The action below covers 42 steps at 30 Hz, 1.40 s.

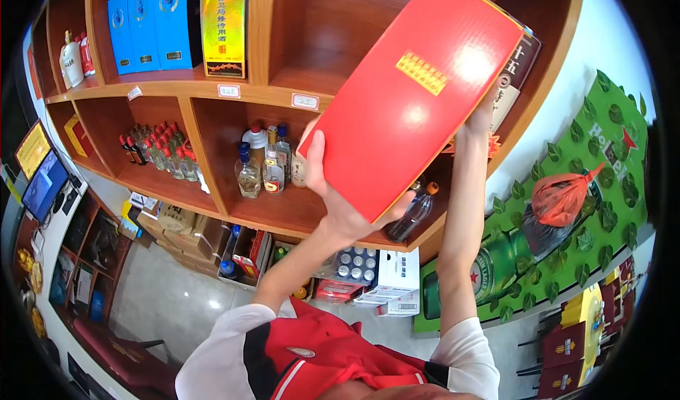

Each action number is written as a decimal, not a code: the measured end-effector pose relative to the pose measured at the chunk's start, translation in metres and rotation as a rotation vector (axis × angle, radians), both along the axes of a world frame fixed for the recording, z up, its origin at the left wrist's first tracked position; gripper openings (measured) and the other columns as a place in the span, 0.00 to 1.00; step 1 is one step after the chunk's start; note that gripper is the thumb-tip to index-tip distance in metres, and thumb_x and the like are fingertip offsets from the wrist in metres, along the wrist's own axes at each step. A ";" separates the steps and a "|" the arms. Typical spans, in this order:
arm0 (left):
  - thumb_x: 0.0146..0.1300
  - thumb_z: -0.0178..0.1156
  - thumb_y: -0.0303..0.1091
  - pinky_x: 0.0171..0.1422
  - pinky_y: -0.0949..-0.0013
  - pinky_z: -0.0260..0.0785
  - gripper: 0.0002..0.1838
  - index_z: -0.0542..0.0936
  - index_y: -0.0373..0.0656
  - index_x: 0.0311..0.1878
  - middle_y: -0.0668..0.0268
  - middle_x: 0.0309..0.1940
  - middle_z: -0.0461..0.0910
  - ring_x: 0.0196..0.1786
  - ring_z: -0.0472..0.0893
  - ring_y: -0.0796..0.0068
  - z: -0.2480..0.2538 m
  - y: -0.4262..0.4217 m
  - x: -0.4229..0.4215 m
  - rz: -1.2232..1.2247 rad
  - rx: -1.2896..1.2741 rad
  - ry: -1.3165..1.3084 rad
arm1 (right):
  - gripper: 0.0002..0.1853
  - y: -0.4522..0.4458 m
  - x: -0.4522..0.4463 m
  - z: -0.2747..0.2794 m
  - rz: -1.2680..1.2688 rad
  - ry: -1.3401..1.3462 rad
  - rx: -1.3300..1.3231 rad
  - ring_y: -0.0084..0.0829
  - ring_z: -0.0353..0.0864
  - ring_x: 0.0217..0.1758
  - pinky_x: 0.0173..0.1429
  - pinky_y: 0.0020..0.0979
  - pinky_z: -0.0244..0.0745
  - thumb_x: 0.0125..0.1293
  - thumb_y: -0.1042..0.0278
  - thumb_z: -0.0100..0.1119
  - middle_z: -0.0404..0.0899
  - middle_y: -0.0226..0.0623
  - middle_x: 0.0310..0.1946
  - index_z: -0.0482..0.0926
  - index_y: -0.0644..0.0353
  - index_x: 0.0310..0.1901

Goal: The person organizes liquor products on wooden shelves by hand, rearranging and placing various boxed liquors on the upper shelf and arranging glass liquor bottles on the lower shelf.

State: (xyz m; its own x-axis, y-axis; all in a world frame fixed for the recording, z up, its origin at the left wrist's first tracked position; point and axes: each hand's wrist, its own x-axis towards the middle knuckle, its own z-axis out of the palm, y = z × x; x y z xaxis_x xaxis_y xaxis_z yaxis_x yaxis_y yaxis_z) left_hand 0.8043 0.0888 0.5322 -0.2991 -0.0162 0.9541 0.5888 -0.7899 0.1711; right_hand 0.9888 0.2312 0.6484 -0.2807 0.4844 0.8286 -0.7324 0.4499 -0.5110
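Hands (345, 214) at opposite sides of red box (418, 109), arms (460, 216) raised

I count one large red cardboard box (418, 102) between my left hand (343, 201) and right hand (480, 120). Up and left of my left hand: three blue rectangular boxes (145, 28), one tall yellow printed box (224, 28), three small white paper labels (229, 91); the small red-capped glass bottles (166, 152) are too crowded to count. Right of my right hand: one knotted red plastic bag (563, 198).
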 end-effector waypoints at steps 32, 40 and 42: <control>0.74 0.49 0.63 0.73 0.51 0.68 0.36 0.69 0.48 0.76 0.63 0.72 0.75 0.73 0.74 0.63 -0.210 -0.232 -0.313 -0.932 -0.448 -1.409 | 0.53 -0.241 -0.387 -0.190 -0.327 -0.629 -0.194 0.46 0.72 0.72 0.65 0.47 0.81 0.62 0.62 0.75 0.64 0.52 0.70 0.52 0.59 0.83; 0.76 0.53 0.54 0.76 0.60 0.67 0.34 0.69 0.37 0.73 0.57 0.68 0.78 0.68 0.79 0.65 -0.281 -0.326 -0.477 -0.362 -0.435 -1.487 | 0.47 -0.286 -0.607 -0.256 -0.107 -0.863 -0.158 0.45 0.72 0.69 0.60 0.43 0.85 0.64 0.64 0.77 0.59 0.48 0.67 0.58 0.59 0.79; 0.76 0.53 0.54 0.76 0.60 0.68 0.34 0.69 0.37 0.73 0.58 0.67 0.78 0.68 0.79 0.65 -0.295 -0.337 -0.509 -0.317 -0.398 -1.447 | 0.42 -0.296 -0.653 -0.266 -0.054 -0.818 -0.207 0.44 0.72 0.68 0.57 0.41 0.89 0.64 0.66 0.77 0.60 0.47 0.65 0.63 0.62 0.75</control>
